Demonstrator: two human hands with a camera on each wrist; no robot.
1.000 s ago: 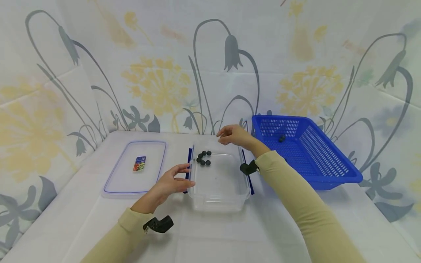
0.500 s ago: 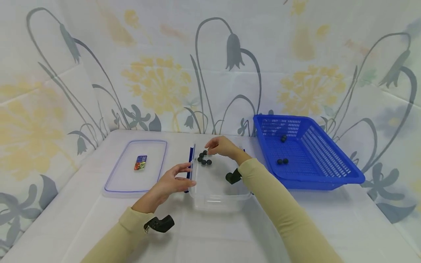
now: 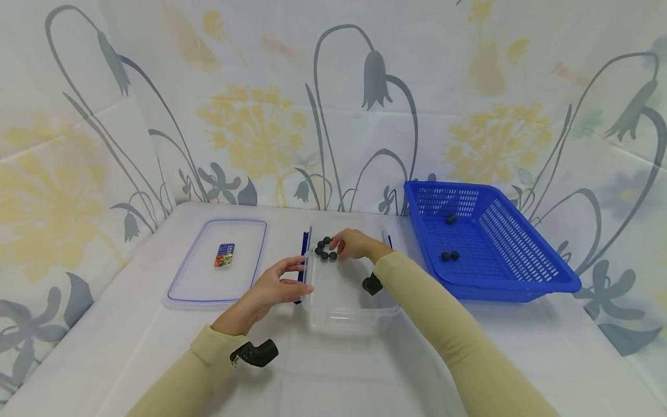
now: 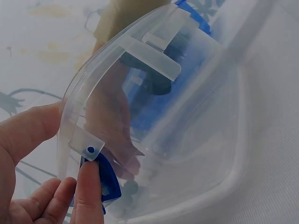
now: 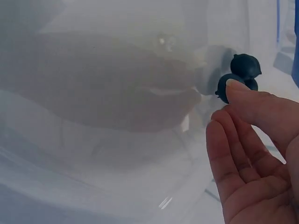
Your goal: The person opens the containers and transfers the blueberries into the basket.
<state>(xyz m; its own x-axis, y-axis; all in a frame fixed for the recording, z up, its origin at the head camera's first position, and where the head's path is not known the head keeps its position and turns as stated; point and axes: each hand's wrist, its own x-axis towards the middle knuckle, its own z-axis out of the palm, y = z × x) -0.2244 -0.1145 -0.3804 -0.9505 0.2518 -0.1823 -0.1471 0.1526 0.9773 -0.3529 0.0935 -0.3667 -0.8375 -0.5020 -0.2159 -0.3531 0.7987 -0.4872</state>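
Note:
A clear plastic container [image 3: 354, 318] with blue side clips stands in front of me, several small dark balls [image 3: 324, 255] grouped at its far left. My left hand [image 3: 273, 286] rests against its left side, thumb at the rim. In the left wrist view a fingertip touches the blue clip [image 4: 108, 179]. Reaching into the container, my right hand [image 3: 356, 243] pinches a dark ball [image 5: 223, 91] under the thumb; two more balls lie right beside it in the right wrist view. These balls have small pointed nubs.
A blue perforated basket [image 3: 521, 288] on the right holds several dark balls [image 3: 451, 219]. To the left lies a clear lid [image 3: 205, 292] with a blue seal and a colourful label [image 3: 224, 255]. A flower-patterned cloth [image 3: 260, 127] hangs behind the white table.
My right hand has come left and down from above the container's far edge to the dark balls inside. The left hand stays at the container's left side.

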